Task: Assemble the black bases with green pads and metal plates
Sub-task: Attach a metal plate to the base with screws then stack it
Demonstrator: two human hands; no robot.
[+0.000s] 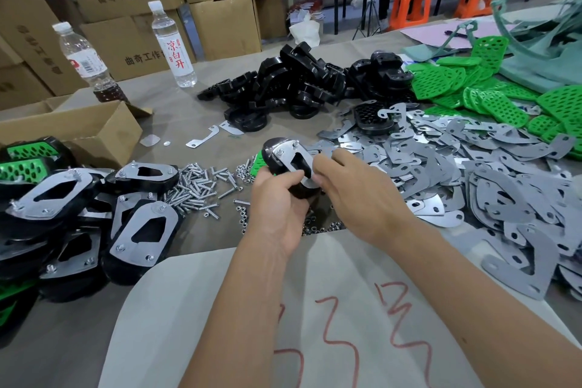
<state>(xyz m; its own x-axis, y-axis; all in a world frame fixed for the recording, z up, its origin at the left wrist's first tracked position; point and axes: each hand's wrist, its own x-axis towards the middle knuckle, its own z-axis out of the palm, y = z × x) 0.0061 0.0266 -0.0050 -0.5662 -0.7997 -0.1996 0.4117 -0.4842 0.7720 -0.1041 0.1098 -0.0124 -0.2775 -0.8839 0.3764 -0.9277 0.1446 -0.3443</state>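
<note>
Centre of the frame, just above the table: left hand [277, 195] wraps the black plastic base [300, 189] from below, thumb across its near end, so the shiny cut-out metal plate [291, 157] faces up and stays square on it. Right hand [352, 186] has fingertips pinched at the plate's near-right edge, on the plate or on a small fastener, can't tell which. Screw ends stick up at the plate's far end, so fastening looks partly done. A green perforated pad [259, 164] shows under the base on its left side, probably already sandwiched in. Loose screws and nuts [201, 183] lie directly left of the hands, within reach. Finished units with plates up [141, 230] stack at left; spare grey plates [456, 167] heap at right, bare black bases [299, 85] upper centre, green pads [472, 85] upper right. Layout reads as feed from the right and the back, output left. Two water bottles [171, 44] stand upper left, out of the way.
</note>
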